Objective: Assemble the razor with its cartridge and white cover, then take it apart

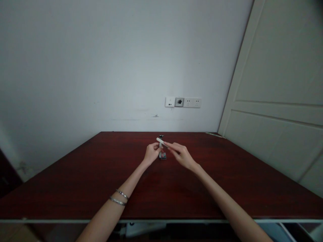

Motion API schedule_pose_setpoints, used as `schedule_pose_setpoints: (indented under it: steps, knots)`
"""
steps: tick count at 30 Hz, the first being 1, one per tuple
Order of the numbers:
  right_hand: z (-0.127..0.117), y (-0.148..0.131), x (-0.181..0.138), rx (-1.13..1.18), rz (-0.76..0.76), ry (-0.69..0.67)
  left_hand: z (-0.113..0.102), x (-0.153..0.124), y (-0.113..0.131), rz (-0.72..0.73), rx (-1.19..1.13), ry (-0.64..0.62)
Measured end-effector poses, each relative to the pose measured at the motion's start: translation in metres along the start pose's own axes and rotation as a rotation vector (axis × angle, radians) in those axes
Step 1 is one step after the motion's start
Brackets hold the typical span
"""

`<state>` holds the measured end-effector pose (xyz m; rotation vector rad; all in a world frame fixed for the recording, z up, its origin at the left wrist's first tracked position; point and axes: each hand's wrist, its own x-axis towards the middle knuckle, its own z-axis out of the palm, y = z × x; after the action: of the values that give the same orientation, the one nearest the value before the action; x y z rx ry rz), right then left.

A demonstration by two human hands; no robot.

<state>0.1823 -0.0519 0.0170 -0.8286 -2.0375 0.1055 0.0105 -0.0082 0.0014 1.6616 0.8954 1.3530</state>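
My right hand [183,156] is closed on a slim white stick with a rounded end [159,139], which slants up and to the left. My left hand [151,154] pinches a narrow pale grey strip [159,154] that stands roughly upright below the stick. Stick and strip cross near the left fingertips; whether they touch, I cannot tell. Just beneath the hands lies a small clear-looking packet or box [163,156] with reddish and pale patches. Fingers hide part of the strip and the lower end of the stick.
The dark red wooden table [101,188] reaches back to a white wall. A small black object [161,136] lies behind the hands, near the far edge. Sockets [192,103] sit on the wall, and a pale panelled door [272,87] stands at the right.
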Motion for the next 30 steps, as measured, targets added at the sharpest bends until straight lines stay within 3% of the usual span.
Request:
schedule_pose_setpoints:
  steps: [3, 6, 9, 14, 18, 22, 26, 30]
  knots:
    - [-0.013, 0.017, 0.016, -0.103, -0.032, -0.007, -0.001, -0.001, 0.002, -0.159, -0.101, -0.028]
    - [-0.02, 0.031, 0.026, -0.221, -0.047, -0.068, -0.002, -0.003, 0.005, -0.229, -0.141, -0.051]
    - [-0.023, 0.039, 0.033, -0.316, -0.039, -0.122, -0.002, -0.003, 0.006, -0.238, -0.162, -0.083]
    - [-0.024, 0.044, 0.037, -0.327, 0.076, 0.074, -0.002, -0.003, 0.008, -0.233, -0.175, -0.087]
    - [-0.021, 0.042, 0.037, -0.319, 0.046, -0.009, -0.001, -0.003, 0.009, -0.231, -0.176, -0.091]
    - [-0.019, 0.04, 0.037, -0.312, 0.099, 0.081, -0.001, -0.003, 0.008, -0.225, -0.176, -0.112]
    - [-0.023, 0.039, 0.037, -0.292, 0.031, -0.014, -0.002, -0.003, 0.008, -0.211, -0.172, -0.114]
    - [-0.026, 0.039, 0.038, -0.319, 0.078, 0.063, -0.003, -0.002, 0.007, -0.196, -0.153, -0.119]
